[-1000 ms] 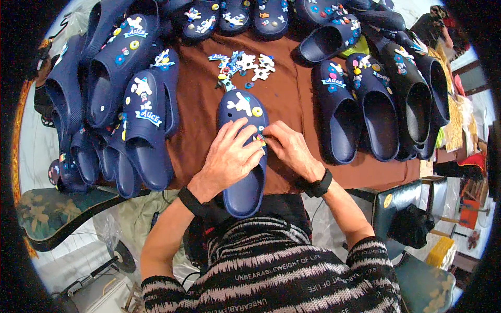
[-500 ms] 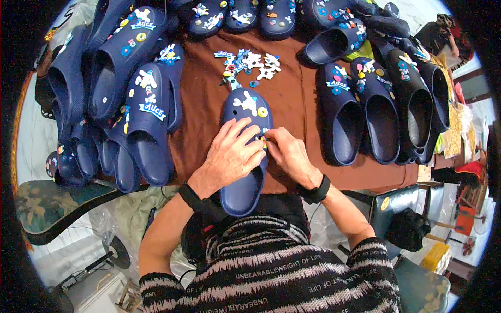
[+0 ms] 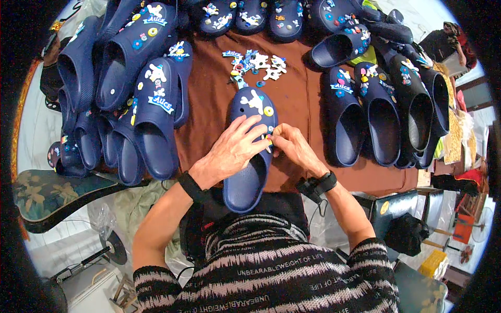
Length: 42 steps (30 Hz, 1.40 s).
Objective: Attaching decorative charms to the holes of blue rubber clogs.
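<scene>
A navy clog (image 3: 244, 190) lies in front of me on the brown cloth, toe pointing away. My left hand (image 3: 233, 148) is laid across its upper and grips it, fingers reaching toward the right side. At that right side, my right hand (image 3: 294, 146) pinches a small multicoloured shoe charm (image 3: 269, 140) against the clog; its fingertips partly hide the charm. Farther up the toe sit a white character charm (image 3: 254, 100) and a yellow ring charm (image 3: 269, 111). One bare hole shows left of them. Just beyond the toe lies a loose pile of charms (image 3: 255, 63).
Navy clogs with charms stand heaped at the left (image 3: 156, 120), along the far edge (image 3: 250, 18) and at the right (image 3: 348, 122). The brown cloth (image 3: 203, 88) covers the table between them. A dark stool (image 3: 55, 195) stands at the lower left.
The view has shifted slightly. Both hands stay on the clog; my right fingers have moved a little at the charm on its right side, which now shows more.
</scene>
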Available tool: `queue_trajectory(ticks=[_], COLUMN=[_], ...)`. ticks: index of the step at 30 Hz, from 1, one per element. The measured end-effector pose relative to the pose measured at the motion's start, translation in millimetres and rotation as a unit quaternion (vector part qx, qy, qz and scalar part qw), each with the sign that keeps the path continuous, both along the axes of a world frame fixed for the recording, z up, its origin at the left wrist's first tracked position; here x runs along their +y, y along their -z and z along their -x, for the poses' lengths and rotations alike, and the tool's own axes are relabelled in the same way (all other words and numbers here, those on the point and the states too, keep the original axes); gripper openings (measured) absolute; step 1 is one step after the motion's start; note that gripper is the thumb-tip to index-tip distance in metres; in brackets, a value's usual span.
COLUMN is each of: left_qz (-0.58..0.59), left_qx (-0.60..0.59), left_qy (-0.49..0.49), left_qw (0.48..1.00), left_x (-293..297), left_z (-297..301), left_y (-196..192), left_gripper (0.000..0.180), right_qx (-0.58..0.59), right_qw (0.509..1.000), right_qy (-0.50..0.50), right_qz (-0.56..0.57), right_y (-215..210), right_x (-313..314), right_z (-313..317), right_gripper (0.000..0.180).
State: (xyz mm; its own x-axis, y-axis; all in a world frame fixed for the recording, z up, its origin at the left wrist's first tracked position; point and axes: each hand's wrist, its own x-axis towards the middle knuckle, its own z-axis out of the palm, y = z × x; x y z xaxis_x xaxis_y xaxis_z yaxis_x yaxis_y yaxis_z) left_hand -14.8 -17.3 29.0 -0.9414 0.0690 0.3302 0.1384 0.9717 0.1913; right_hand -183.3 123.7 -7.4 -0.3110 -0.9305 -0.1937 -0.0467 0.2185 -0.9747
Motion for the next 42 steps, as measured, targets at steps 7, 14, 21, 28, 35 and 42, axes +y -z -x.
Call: queue_trajectory(ticks=[7, 14, 21, 28, 35, 42], left_qz=[0.015, 0.015, 0.017, 0.010, -0.024, -0.038], left_qx=[0.009, 0.036, 0.035, 0.034, 0.052, 0.053], left_qy=[0.033, 0.009, 0.002, 0.001, -0.033, -0.048], left_qw=[0.999, 0.999, 0.999, 0.999, 0.998, 0.997], left_x=[-4, 0, 1, 1, 6, 11], left_z=[4, 3, 3, 5, 5, 6], left_y=[-2, 1, 3, 3, 4, -5], left_gripper=[0.036, 0.033, 0.032, 0.031, 0.034, 0.043], right_qx=[-0.200, 0.054, -0.069, -0.294, -0.266, -0.188], right_qw=[0.977, 0.987, 0.989, 0.948, 0.958, 0.979], right_qy=[0.077, 0.149, 0.130, 0.103, 0.056, 0.055], right_qz=[-0.018, 0.025, -0.006, -0.058, -0.088, -0.047], right_y=[10, 9, -5, 1, 16, 20], right_x=[-2, 12, 12, 9, 10, 20], right_z=[-13, -39, -36, -26, -12, -3], right_gripper=[0.023, 0.022, 0.026, 0.027, 0.023, 0.027])
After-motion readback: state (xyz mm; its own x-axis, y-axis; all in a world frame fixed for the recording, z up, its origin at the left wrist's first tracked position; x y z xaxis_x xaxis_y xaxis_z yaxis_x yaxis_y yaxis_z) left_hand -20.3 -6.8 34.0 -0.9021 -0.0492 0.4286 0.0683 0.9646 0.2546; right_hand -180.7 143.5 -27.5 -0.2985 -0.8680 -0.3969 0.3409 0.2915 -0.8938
